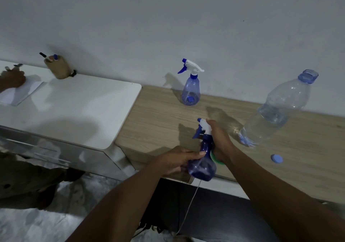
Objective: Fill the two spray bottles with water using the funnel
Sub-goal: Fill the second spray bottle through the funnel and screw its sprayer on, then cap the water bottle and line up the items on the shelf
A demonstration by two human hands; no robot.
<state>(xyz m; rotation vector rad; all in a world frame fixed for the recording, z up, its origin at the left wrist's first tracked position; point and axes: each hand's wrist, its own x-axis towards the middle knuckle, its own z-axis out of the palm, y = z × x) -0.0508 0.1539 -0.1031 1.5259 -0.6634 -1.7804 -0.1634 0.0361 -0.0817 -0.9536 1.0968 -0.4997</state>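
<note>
Now | left hand (175, 160): fingers curled round spray bottle (202, 169) | right hand (221, 141): fingers gripping its nozzle head (204, 126)

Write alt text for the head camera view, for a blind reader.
The left hand grips the body of a blue spray bottle at the wooden table edge, while the right hand grips its trigger head. Behind stand a second spray bottle and an uncapped water bottle.
</note>
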